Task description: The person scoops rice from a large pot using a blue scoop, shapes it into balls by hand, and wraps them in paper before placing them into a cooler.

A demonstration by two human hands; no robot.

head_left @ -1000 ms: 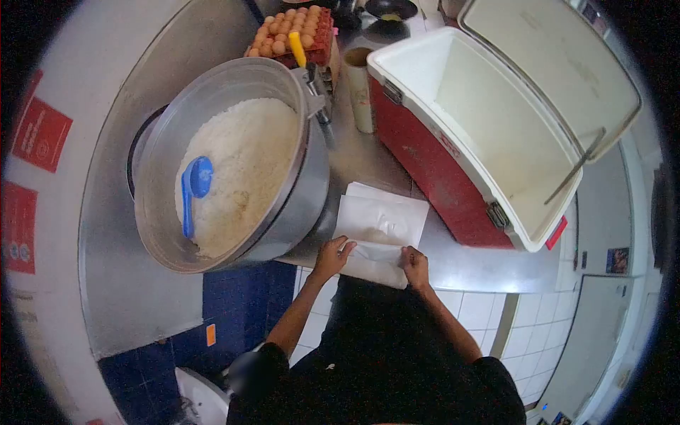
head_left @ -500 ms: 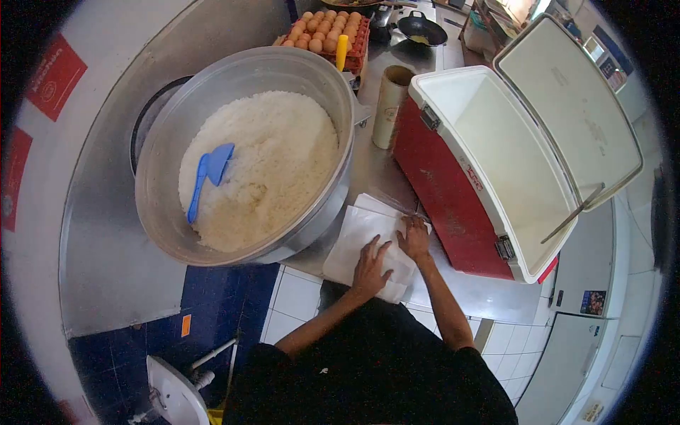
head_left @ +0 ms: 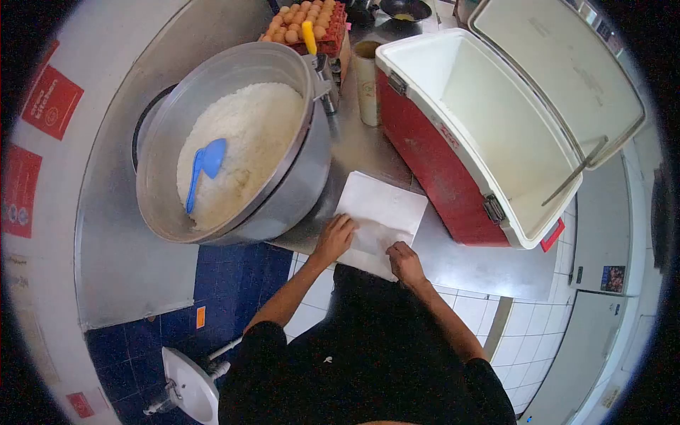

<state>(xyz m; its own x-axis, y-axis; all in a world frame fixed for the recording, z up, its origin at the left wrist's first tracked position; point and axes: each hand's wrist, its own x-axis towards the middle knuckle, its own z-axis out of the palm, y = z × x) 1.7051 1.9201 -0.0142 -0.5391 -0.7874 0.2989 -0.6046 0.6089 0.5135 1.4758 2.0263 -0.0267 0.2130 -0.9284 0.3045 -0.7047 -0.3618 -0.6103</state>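
A stack of white paper sheets (head_left: 386,197) lies on the steel counter close to my body. My left hand (head_left: 334,242) is at the left edge of the stack, its fingers bent and closed on the edge of a thin, translucent sheet of paper (head_left: 370,239). Across from it, my right hand (head_left: 406,264) is closed in a pinch on the right side of that sheet. The near part of the sheet stretches between both hands, over the stack. My right fingertips are partly hidden.
A large metal pot (head_left: 304,173) of white rice (head_left: 248,142) stands left, a blue rice paddle (head_left: 205,166) on the rice. The red cooler box (head_left: 439,170) is right, lid raised. Behind are a cardboard tube (head_left: 367,85), eggs on trays (head_left: 304,21) and a pan (head_left: 406,8).
My hands have gone from lying spread on the papers to gripping the sheet's two sides, farther apart. The stack now sits straighter, and the camera view has shifted.
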